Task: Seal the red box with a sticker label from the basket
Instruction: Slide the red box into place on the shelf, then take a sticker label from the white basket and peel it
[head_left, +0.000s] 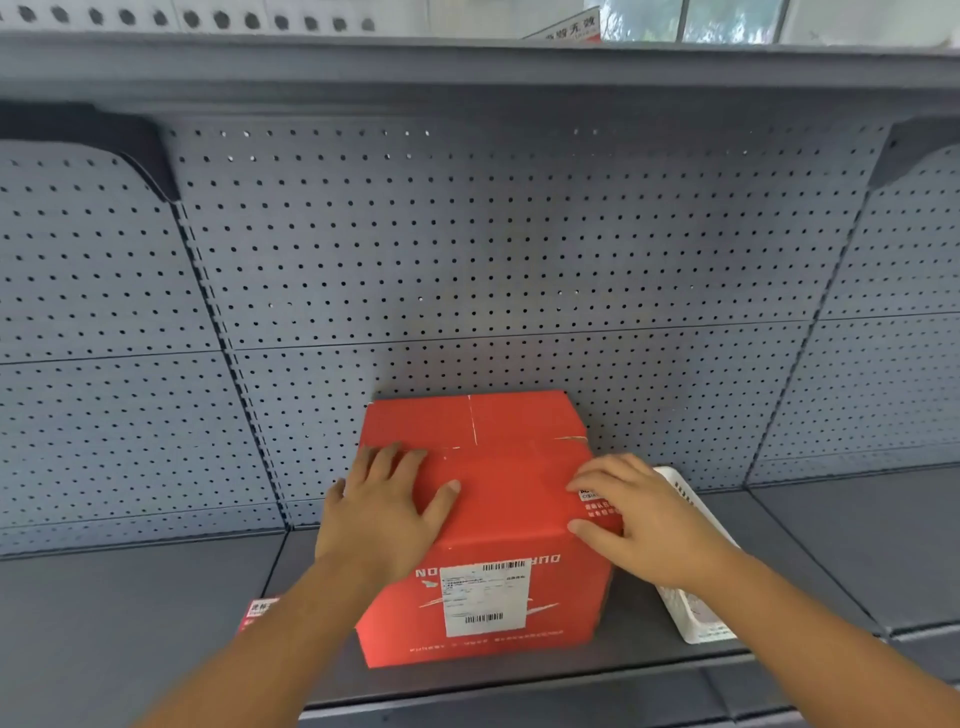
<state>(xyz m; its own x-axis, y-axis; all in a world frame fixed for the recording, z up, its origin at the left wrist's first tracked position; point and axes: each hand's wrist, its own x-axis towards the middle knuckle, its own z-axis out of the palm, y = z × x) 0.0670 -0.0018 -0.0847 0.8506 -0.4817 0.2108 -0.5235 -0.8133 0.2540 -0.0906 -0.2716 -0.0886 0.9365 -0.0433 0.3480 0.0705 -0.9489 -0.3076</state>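
Forearms: both reach up from the bottom edge of the frame to the red box (498, 519), lower centre.
Red box: stands on the grey shelf (130, 613), its flaps folded shut on top; a white shipping label (485, 597) covers part of the front face.
Left hand (387, 512): spread flat, palm down on the left part of the top, grasping nothing.
Right hand (636, 519): fingers curled over the top right edge, pressing what looks like a small red sticker label (597, 504) there; blur and the fingers hide its outline, so this is a guess.
Handling: stiff cardboard, likely light, with flaps that may spring up; best steadied by flat pressure on top or taken by the two side faces.
Basket (691, 613): white, just right of the box, partly hidden by the right arm.
Shelf edge: another red tag (257, 613) lies left of the box.
Behind: grey pegboard (467, 249) fills the upper frame.
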